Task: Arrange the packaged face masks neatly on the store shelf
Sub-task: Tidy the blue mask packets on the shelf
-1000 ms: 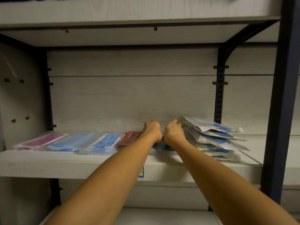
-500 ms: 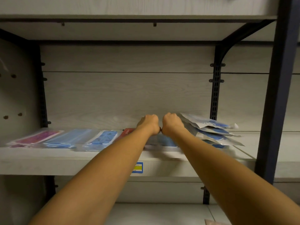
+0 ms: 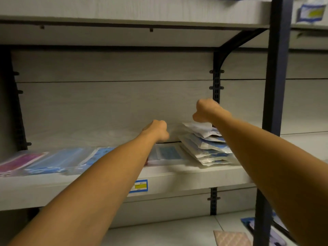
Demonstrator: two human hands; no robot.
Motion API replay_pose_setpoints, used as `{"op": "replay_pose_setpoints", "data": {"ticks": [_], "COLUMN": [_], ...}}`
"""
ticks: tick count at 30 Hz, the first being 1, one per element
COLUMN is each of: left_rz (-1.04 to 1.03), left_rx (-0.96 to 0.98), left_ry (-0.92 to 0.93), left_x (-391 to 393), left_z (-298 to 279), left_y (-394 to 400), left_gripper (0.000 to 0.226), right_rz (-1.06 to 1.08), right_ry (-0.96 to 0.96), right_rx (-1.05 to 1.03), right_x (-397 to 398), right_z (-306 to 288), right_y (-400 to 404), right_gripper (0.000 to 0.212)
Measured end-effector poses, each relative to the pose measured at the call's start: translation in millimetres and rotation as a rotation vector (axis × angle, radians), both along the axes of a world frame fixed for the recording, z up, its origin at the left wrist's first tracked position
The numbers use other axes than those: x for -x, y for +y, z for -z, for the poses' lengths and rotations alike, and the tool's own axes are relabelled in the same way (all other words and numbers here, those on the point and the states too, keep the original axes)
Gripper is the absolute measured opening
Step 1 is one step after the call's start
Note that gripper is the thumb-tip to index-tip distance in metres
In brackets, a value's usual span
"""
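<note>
Messy pile of mask packs (image 3: 205,146) sits on the shelf (image 3: 177,176) toward its right end, near the dark upright post (image 3: 276,86). Packs in it are fanned and tilted, edges out of line, top ones white and crumpled. Just left of the pile, one blue pack (image 3: 166,152) lies flat. Further left runs a row of flat packs: blue ones (image 3: 58,160), then a magenta pack (image 3: 19,161) at the far left. Row partly hidden by the left forearm; frame is motion-blurred there.

Left hand (image 3: 157,129) hovers above the flat blue pack, fingers curled under, back of hand toward the camera. Nothing visible in it. Right hand (image 3: 206,110) is raised above the pile, apart from it, also curled into a loose fist; whether anything is pinched cannot be told, as the fingers are hidden.

Judgement: step in hand is taking the next pack off the pile and laying it flat in the row. To do it well: lift only the top pack by a free corner, steady the rest with the other hand so the stack does not slide off the front lip, set it just beside the blue pack, edges parallel to the shelf front.

Price tag (image 3: 139,186) on the shelf edge, below.
</note>
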State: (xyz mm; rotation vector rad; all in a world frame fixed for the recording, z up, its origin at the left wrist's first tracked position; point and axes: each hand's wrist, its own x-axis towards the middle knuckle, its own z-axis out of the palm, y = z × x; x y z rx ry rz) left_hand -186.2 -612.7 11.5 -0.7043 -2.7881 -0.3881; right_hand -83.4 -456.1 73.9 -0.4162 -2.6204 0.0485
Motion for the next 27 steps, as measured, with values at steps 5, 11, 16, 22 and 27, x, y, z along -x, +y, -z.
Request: {"op": "replay_pose_setpoints", "data": {"ticks": [5,11,16,22,27], "left_rz": [-0.005,-0.079,-0.238,-0.306,-0.166], "left_rx": [-0.167,-0.576,-0.756,-0.806,-0.776], "left_ry": [-0.171,-0.619,-0.804,-1.066,-1.029], "left_x": [-5,-36,-56,-36,-47], "left_z": [6,2,-5,3,5], "left_y": [23,64,93,106,122], "left_gripper": [0.028,0.065,0.084,0.086,0.030], "right_rz": [0.076,0.070,-0.115,-0.264,-0.237], "right_ry": [-0.073,-0.195,-0.350,-0.293,-0.267], "right_rx": [0.185,0.364,0.469,0.623,0.713], "right_x": [-8,-11,-25,-9,-5], "right_z": [1,8,8,32,41], "right_y": [42,80,85,82,90], "right_gripper": [0.021,0.046,0.051,0.016,0.026]}}
